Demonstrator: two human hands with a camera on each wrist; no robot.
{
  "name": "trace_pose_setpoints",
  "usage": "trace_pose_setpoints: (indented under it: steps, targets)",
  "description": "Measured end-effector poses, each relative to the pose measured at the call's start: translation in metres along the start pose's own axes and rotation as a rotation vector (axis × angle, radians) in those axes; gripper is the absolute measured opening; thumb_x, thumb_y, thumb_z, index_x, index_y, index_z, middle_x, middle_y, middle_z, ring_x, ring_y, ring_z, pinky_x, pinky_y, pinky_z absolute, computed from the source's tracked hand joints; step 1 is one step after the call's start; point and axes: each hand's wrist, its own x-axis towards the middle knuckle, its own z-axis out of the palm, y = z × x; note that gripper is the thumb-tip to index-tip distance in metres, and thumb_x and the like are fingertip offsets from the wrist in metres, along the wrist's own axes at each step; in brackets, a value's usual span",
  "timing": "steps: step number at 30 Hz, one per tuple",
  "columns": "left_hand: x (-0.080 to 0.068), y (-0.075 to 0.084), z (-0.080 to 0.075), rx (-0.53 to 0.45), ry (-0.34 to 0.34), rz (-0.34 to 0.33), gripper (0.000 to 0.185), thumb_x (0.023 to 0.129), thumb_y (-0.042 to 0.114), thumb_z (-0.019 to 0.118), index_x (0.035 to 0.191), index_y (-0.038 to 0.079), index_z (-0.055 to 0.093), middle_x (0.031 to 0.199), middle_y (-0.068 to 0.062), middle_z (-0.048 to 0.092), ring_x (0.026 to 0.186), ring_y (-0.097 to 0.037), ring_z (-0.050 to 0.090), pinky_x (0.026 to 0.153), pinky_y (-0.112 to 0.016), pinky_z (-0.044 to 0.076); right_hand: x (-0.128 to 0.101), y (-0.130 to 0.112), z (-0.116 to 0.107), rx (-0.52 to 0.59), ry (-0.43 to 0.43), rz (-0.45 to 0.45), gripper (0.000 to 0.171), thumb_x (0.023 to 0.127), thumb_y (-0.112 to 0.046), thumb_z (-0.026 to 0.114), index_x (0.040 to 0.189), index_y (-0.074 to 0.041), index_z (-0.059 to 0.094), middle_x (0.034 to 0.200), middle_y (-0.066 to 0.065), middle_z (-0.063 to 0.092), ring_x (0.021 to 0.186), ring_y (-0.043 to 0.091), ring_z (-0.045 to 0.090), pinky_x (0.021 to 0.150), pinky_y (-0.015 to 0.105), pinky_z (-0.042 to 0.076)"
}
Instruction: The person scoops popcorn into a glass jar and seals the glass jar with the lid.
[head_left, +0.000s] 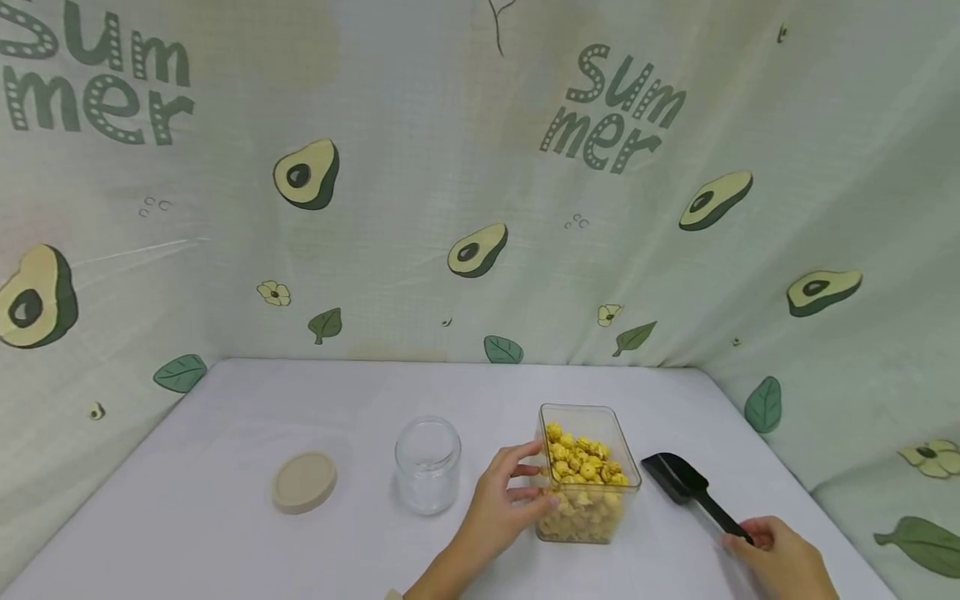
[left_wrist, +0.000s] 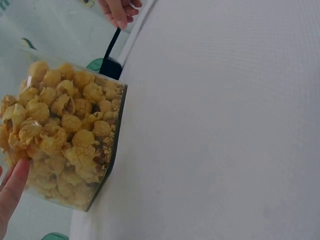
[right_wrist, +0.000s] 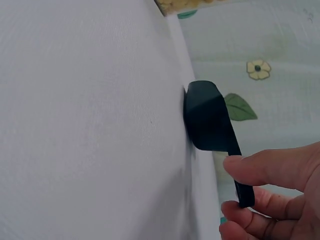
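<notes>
Popcorn Box Held, Scoop Pinched

The clear popcorn box (head_left: 588, 475) stands mid-worktop (head_left: 225, 533), the left hand (head_left: 498, 500) curled against its side. Only the right-wrist view shows the right hand (right_wrist: 272, 200) grip clamped on the black scoop (right_wrist: 207, 117) handle. Only the head view shows the empty glass jar (head_left: 427, 465) and lid (head_left: 303, 482).

A white cloth is spread over the table (head_left: 225, 533). Four things are placed on it. A round beige lid (head_left: 303, 481) is laid flat at the left. A clear glass jar (head_left: 427, 463) is stood upright near it, to the right. A clear box (head_left: 587, 473) filled with yellow popcorn is set just beside the jar. A black scoop (head_left: 690, 487) is laid at the right of the box.
</notes>
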Motion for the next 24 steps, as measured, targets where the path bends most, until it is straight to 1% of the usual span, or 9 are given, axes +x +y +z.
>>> trace_pose_setpoints:
  steps: [4,10,13,15,19,20,22,24]
  targets:
    - [0.001,0.0,0.0,0.006,0.005,-0.002,0.058,0.08,0.018,0.072,0.133,0.016,0.048,0.129,-0.008,0.048,0.111,-0.026,0.053,0.085,-0.021,0.052,-0.004,-0.003,-0.005,-0.006,0.089,-0.031,0.052,0.082,-0.042,0.067,0.101,0.006,0.06,0.081,0.004,0.06,0.074,0.015,0.05,0.06,0.024,0.037]
    - [0.001,0.002,0.0,0.005,0.004,-0.012,0.058,0.08,0.019,0.072,0.133,0.013,0.048,0.129,-0.01,0.047,0.111,-0.029,0.052,0.085,-0.022,0.053,-0.01,-0.016,-0.008,0.065,0.246,0.013,0.057,0.083,-0.043,0.066,0.106,0.008,0.058,0.08,0.008,0.061,0.07,0.012,0.048,0.054,0.022,0.037]
    - [0.002,0.002,-0.001,0.003,0.005,-0.021,0.058,0.08,0.019,0.072,0.133,0.014,0.048,0.13,-0.01,0.047,0.112,-0.029,0.052,0.085,-0.022,0.053,-0.011,-0.018,-0.007,0.079,0.33,-0.019,0.052,0.084,-0.041,0.066,0.106,0.007,0.059,0.078,0.008,0.06,0.065,0.009,0.046,0.051,0.021,0.037]
    - [0.002,0.003,-0.002,0.003,0.007,-0.024,0.058,0.081,0.019,0.072,0.133,0.015,0.048,0.13,-0.01,0.047,0.112,-0.028,0.052,0.085,-0.022,0.053,-0.011,-0.019,-0.005,0.079,0.403,-0.055,0.047,0.083,-0.039,0.067,0.103,0.003,0.06,0.073,0.003,0.06,0.061,0.004,0.045,0.048,0.024,0.039]
    - [0.002,0.003,-0.002,0.001,0.009,-0.029,0.058,0.081,0.019,0.072,0.133,0.015,0.048,0.13,-0.009,0.047,0.112,-0.027,0.052,0.085,-0.023,0.053,-0.014,-0.026,-0.01,0.141,0.464,-0.087,0.044,0.082,-0.039,0.069,0.104,-0.001,0.061,0.072,0.001,0.062,0.06,-0.002,0.043,0.049,0.022,0.039]
    - [0.002,0.002,-0.002,0.0,0.008,-0.032,0.058,0.081,0.019,0.072,0.133,0.015,0.048,0.13,-0.009,0.047,0.112,-0.027,0.052,0.085,-0.022,0.053,-0.015,-0.03,-0.012,0.143,0.476,-0.082,0.044,0.082,-0.039,0.069,0.104,-0.002,0.061,0.073,0.0,0.062,0.06,-0.005,0.042,0.049,0.021,0.038]
    - [0.002,0.002,-0.001,-0.002,0.005,-0.033,0.057,0.081,0.019,0.072,0.133,0.015,0.049,0.13,-0.009,0.047,0.112,-0.027,0.052,0.085,-0.022,0.053,-0.02,-0.037,-0.019,0.158,0.471,-0.079,0.046,0.084,-0.039,0.067,0.107,0.0,0.06,0.077,0.005,0.063,0.062,-0.007,0.039,0.051,0.018,0.035]
    - [0.002,0.001,0.0,-0.006,0.002,-0.03,0.058,0.081,0.019,0.072,0.133,0.015,0.049,0.13,-0.009,0.047,0.112,-0.027,0.052,0.086,-0.022,0.052,-0.024,-0.045,-0.025,0.152,0.492,-0.091,0.046,0.084,-0.039,0.068,0.108,-0.001,0.06,0.078,0.002,0.062,0.063,-0.011,0.037,0.051,0.017,0.034]
